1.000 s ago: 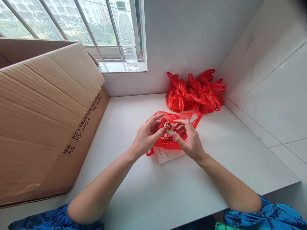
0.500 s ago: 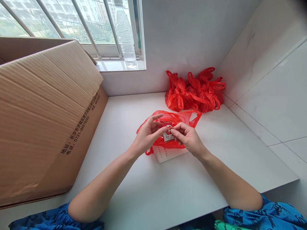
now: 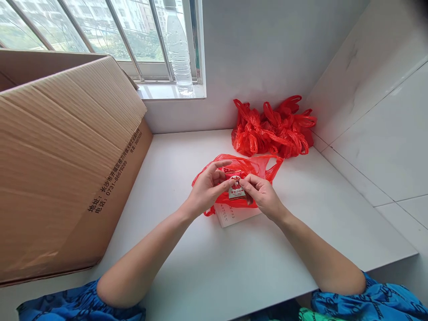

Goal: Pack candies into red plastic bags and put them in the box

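Holding a small red-and-white packet (image 3: pixel 236 192) in narrow grips, the left hand (image 3: pixel 210 187) and right hand (image 3: pixel 265 194) flank it closely, its long axis seemingly near-to-far.

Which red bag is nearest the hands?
The front red bag, spread beneath the left hand and right hand, a white printed item at its near edge. The other red bags sit bunched behind, by the wall.

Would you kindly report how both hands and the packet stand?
Left hand, right hand: both gripping packet. Packet over red bag, partly covered by hands. Nothing else seen in the way.
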`<action>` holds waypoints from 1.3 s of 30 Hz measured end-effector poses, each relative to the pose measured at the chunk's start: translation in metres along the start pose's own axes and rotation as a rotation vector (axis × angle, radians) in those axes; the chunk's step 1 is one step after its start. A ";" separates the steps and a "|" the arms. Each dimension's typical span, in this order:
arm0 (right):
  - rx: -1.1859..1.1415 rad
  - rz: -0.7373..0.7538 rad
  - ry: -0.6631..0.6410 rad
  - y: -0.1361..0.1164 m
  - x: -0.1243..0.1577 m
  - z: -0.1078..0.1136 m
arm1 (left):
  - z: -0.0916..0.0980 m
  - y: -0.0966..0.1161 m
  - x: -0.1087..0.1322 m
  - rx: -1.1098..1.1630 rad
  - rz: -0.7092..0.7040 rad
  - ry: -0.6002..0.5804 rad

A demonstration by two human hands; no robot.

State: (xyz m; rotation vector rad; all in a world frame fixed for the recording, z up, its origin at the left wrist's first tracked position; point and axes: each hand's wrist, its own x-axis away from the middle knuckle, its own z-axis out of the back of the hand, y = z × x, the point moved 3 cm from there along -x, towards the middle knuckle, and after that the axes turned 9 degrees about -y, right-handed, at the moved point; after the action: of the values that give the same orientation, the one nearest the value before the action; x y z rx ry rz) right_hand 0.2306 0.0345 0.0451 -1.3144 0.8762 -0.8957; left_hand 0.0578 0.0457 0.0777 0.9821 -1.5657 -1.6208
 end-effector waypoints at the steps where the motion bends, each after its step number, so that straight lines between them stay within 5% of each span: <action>1: -0.003 0.004 -0.003 0.000 0.000 0.000 | 0.000 0.000 0.000 0.000 0.004 -0.003; 39: 0.013 0.019 0.035 0.004 -0.001 0.002 | 0.001 -0.004 0.000 0.013 0.016 -0.072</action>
State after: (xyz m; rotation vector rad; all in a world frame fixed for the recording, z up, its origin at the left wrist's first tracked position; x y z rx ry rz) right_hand 0.2319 0.0363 0.0416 -1.2804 0.9067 -0.9105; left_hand 0.0572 0.0466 0.0734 0.9248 -1.6297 -1.6542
